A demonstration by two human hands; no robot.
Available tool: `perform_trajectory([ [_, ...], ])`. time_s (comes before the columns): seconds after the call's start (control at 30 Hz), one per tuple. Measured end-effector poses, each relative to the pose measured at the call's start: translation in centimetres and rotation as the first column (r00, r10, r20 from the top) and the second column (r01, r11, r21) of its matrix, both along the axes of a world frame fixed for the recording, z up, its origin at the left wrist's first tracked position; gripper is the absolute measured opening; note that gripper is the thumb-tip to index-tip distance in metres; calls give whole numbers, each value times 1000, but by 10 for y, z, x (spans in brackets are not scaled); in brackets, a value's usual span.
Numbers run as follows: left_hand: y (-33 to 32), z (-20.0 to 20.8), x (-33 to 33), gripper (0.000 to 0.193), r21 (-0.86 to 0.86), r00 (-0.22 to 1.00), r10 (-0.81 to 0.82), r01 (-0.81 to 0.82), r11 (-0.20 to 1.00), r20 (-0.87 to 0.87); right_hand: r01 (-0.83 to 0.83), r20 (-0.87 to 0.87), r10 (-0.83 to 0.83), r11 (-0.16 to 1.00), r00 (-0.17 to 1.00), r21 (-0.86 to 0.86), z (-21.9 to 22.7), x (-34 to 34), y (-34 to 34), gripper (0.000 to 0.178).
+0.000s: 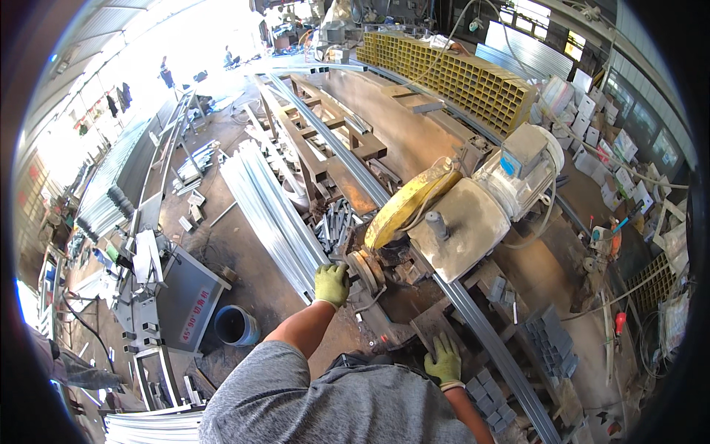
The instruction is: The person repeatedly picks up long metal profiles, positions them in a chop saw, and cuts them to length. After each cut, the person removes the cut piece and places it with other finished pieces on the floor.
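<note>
A yellow-green work glove covers my left hand [332, 286], its fingers curled at the handle of a rusty handwheel [367, 271] on the cutting machine. My right hand [445, 361], in a matching glove, hangs low with its fingers stretched out, holding nothing. It is beside a small stack of cut metal pieces [488, 399]. The cut-off saw has a yellow blade guard [408, 204] and a dusty motor [521, 174]. Long grey metal profiles [494, 342] pass beneath the saw and come out toward me on the right. The blade itself is hidden.
Long silvery profiles [266, 214] lie left of the saw bench. A dark bucket [237, 325] stands on the floor by a grey machine cabinet [185, 296]. More cut pieces [551, 342] are stacked at right. Yellow square tubes [458, 74] are piled behind; a person's leg [85, 372] shows far left.
</note>
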State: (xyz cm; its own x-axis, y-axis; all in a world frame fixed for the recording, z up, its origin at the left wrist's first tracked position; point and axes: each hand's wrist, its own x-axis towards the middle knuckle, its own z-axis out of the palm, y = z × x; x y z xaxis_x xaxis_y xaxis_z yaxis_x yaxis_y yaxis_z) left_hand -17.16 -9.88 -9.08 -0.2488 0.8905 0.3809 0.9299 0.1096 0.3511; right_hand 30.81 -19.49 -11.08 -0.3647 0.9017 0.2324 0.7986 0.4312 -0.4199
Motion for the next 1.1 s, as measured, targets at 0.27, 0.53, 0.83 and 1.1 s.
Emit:
perform_trajectory([
  [0.27,-2,1,-1,33,10,1000,-9,9,1000,-15,18,28,-17,1000,999,-22,-5,2,0,66],
  [0.53,-1,1,-1,33,-3,1000,-17,17,1000,-4,17,24,-17,1000,1000,-1,-8,2,-2,67],
  [0.83,-1,0,0,32,51,1000,-23,24,998,-20,19,36,-19,1000,999,1,-5,2,-3,67],
  [1.1,-1,2,1,32,45,1000,-19,20,999,-22,18,48,-19,1000,999,10,-6,2,-2,66],
])
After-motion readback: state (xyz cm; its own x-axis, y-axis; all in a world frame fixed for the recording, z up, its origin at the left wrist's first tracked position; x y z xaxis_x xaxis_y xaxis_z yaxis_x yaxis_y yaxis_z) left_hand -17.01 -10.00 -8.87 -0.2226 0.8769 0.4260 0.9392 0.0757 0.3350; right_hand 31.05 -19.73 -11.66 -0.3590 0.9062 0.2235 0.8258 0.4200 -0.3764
